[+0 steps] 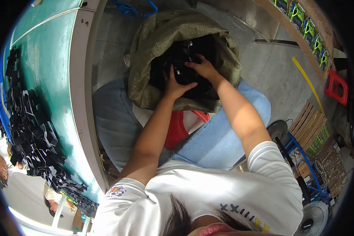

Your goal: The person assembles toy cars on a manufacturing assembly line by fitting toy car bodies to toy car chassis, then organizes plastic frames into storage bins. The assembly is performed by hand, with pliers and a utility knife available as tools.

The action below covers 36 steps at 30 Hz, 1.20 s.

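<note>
An olive-green woven sack (153,35) stands open between my knees, full of black plastic parts (185,51). Both my hands reach into its mouth. My left hand (173,84) presses on the heap of parts at the near side, fingers spread around one piece. My right hand (202,67) lies just beyond it, fingers curled over black parts. Whether each hand truly grips a piece is hard to tell. I sit on a red stool (181,126).
A green-topped table (47,59) with a pale edge runs along my left, carrying several black plastic parts (27,129). Another person sits beyond it at the lower left. Wooden pallets (310,126), a fan (312,220) and a red stool (336,86) stand to the right.
</note>
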Each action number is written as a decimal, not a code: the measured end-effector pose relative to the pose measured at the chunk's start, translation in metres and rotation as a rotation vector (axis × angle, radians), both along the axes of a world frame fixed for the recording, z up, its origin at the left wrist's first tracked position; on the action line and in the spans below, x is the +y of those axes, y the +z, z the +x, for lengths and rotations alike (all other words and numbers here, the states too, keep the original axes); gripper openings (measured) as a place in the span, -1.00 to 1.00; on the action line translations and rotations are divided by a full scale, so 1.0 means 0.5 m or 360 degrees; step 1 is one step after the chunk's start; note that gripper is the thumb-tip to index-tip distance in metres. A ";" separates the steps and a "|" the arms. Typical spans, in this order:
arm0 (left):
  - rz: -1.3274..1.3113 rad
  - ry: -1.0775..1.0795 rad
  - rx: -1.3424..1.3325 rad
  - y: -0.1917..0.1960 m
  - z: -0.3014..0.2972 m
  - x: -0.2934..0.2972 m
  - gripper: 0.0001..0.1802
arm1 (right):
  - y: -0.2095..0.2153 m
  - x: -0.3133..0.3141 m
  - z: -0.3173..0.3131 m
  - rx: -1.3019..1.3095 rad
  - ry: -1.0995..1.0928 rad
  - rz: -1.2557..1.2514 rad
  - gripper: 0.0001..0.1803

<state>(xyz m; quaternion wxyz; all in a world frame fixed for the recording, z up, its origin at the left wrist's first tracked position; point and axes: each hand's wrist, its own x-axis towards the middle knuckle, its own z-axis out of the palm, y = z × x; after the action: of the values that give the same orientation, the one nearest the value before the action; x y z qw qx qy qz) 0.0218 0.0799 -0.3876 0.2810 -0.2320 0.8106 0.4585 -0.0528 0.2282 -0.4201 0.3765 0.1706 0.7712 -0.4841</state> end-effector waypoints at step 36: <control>-0.0405 -0.0509 0.0603 0.199 -0.072 0.055 0.13 | 0.234 0.042 0.015 0.0140 -0.0580 -0.0865 -0.26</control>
<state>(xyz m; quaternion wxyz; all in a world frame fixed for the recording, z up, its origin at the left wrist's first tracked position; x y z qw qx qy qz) -0.0141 0.1074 -0.2882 0.1620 -0.0445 0.9260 0.3381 -0.0455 0.2493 -0.3033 0.2818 0.1782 0.5861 -0.7385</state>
